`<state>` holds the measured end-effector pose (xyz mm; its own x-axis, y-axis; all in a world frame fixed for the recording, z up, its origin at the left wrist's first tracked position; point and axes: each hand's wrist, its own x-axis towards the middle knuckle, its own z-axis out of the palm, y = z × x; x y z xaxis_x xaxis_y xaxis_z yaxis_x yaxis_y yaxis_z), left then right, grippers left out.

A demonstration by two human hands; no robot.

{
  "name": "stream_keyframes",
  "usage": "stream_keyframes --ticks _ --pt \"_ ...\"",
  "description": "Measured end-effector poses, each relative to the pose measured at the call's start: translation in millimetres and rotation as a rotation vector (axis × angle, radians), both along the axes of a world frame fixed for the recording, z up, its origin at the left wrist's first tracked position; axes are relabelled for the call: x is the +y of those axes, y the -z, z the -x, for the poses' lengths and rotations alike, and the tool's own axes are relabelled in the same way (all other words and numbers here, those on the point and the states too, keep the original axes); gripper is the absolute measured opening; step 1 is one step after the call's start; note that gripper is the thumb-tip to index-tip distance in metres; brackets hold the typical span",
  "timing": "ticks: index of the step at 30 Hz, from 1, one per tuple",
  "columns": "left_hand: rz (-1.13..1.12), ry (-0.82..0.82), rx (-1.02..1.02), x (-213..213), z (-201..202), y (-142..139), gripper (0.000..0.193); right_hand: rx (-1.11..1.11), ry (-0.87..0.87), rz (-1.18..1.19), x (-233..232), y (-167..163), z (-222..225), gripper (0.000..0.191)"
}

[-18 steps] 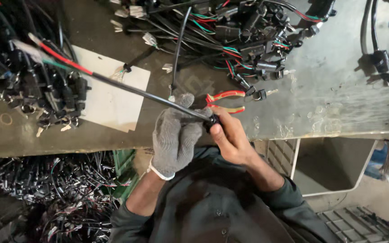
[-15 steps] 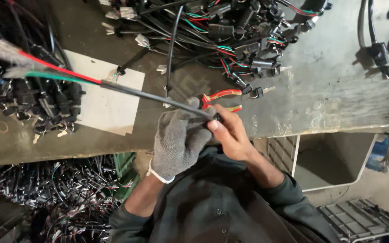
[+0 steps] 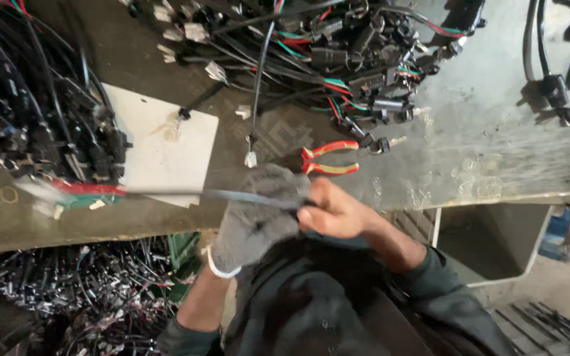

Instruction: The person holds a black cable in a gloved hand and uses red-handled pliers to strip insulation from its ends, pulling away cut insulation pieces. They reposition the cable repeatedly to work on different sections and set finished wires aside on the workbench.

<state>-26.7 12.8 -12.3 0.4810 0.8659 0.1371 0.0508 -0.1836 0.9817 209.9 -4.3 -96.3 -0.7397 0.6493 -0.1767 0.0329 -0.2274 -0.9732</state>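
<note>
Both hands grip one black cable [image 3: 232,196] above the desk [image 3: 496,132]: gloved left hand [image 3: 258,214] clenched around it, bare right hand [image 3: 331,211] pinching it, just below the red-handled pliers [image 3: 328,159].

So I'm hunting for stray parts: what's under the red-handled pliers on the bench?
Under the red-handled pliers only the grey metal bench top shows. The grey-gloved left hand covers the jaw end, so anything beneath there is hidden.

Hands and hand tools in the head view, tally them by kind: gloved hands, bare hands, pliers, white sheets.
Gloved hands: 1, the left hand, gripping the black cable
Bare hands: 1, the right hand, on the same cable
Red-handled pliers: 1
White sheets: 1
Total: 4
</note>
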Motion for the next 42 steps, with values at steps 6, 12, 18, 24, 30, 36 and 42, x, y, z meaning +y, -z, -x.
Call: stream_keyframes --ticks 6,12,18,24,30,36,42 --pt "0.011 0.058 -0.224 9 -5 9 0.027 0.412 -0.046 0.321 -10 27 6 0.055" --pt "0.224 -0.168 -0.294 7 -23 18 0.018 0.072 0.536 -0.115 -21 32 40 0.075" --pt "0.128 -0.224 -0.14 7 -22 20 0.042 -0.276 0.661 -0.538 7 -32 48 0.089" --pt "0.33 -0.374 -0.309 5 -6 22 0.029 -0.932 0.384 -1.146 35 -48 11 0.083" --pt "0.392 -0.266 -0.205 -1 -1 3 0.026 -0.665 0.655 -0.754 19 -23 -2 0.056" --pt "0.392 -0.147 -0.239 -8 -6 -21 0.037 0.011 0.439 0.094 17 -30 -11 0.018" --pt "0.537 -0.351 -0.352 -28 -23 -35 0.048 -0.394 0.467 -0.841 41 -64 22 0.039"
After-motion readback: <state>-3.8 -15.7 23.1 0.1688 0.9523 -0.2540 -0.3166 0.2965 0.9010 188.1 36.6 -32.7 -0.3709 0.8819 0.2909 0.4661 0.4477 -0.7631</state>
